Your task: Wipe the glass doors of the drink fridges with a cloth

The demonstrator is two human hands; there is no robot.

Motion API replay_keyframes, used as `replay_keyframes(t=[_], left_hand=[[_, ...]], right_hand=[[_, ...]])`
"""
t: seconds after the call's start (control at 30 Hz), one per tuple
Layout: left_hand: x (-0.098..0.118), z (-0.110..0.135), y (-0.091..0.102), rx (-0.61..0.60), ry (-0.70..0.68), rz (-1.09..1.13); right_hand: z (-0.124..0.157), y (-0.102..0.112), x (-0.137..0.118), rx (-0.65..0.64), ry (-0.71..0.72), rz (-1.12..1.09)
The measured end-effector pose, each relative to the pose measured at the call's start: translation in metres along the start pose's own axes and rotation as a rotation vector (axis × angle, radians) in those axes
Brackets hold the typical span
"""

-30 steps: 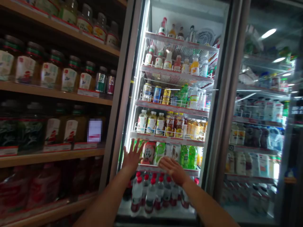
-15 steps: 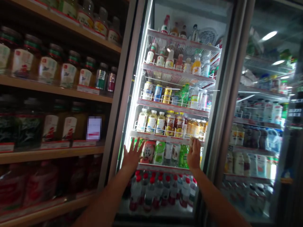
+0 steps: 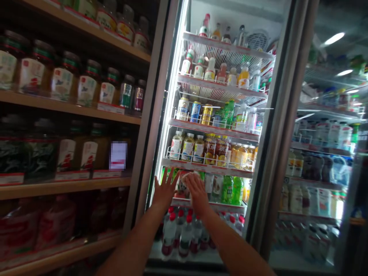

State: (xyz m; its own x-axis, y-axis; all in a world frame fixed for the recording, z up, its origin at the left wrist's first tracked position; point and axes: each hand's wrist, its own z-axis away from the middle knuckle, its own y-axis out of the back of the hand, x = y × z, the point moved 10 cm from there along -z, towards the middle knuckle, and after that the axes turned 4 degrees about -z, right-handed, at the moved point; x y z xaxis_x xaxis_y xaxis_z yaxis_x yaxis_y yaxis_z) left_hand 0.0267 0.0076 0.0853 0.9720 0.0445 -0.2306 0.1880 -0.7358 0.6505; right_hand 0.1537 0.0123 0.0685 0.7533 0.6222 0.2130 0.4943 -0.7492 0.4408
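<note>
My left hand (image 3: 166,187) is spread against the glass door of a lit drinks fridge, with nothing in it. Beside it, on the right, my right hand (image 3: 197,189) presses a crumpled whitish cloth (image 3: 187,178) flat to the glass; much of the cloth is hidden under the fingers. Behind the glass, at hand height, stand green bottles (image 3: 228,189) and a red-labelled pack partly covered by my hand. Just above the hands runs a shelf edge (image 3: 208,167) carrying several yellow-capped tea bottles (image 3: 211,147).
To the left are wooden shelves (image 3: 66,186) with bottled juices (image 3: 87,84) and price tags. A metal door frame (image 3: 283,134) separates this fridge from another glass-fronted one on the right. Red-capped bottles (image 3: 185,237) stand low in the lit fridge.
My right hand has swept left across the glass with the cloth, from the right side to close beside my left hand. The view has shifted slightly; my left hand keeps its place on the door.
</note>
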Motion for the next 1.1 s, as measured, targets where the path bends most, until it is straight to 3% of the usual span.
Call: replay_keyframes(t=[0.13, 0.23, 0.4, 0.53, 0.7, 0.83, 0.93, 1.1], left_hand=[[-0.001, 0.0, -0.005, 0.005, 0.006, 0.001], [-0.002, 0.0, -0.003, 0.043, 0.008, -0.008], [-0.002, -0.002, -0.004, 0.018, 0.018, -0.007], [-0.001, -0.002, -0.002, 0.011, 0.029, -0.008], [0.001, 0.0, 0.0, -0.028, 0.032, 0.018], [0.002, 0.0, 0.002, -0.032, 0.035, 0.028], [0.001, 0.001, 0.001, -0.035, 0.034, 0.044], [0.001, 0.003, -0.003, -0.023, 0.022, 0.072]], right_hand=[[0.04, -0.015, -0.018, -0.163, 0.211, 0.016], [0.076, -0.007, -0.004, -0.157, 0.284, 0.073], [0.122, 0.03, 0.06, -0.085, 0.201, 0.168], [0.131, 0.068, 0.124, -0.006, 0.038, 0.185], [0.107, 0.11, 0.186, 0.25, -0.186, 0.066], [0.062, 0.126, 0.207, 0.446, -0.367, -0.003], [0.015, 0.124, 0.194, 0.501, -0.415, -0.069], [-0.045, 0.099, 0.128, 0.49, -0.341, -0.094]])
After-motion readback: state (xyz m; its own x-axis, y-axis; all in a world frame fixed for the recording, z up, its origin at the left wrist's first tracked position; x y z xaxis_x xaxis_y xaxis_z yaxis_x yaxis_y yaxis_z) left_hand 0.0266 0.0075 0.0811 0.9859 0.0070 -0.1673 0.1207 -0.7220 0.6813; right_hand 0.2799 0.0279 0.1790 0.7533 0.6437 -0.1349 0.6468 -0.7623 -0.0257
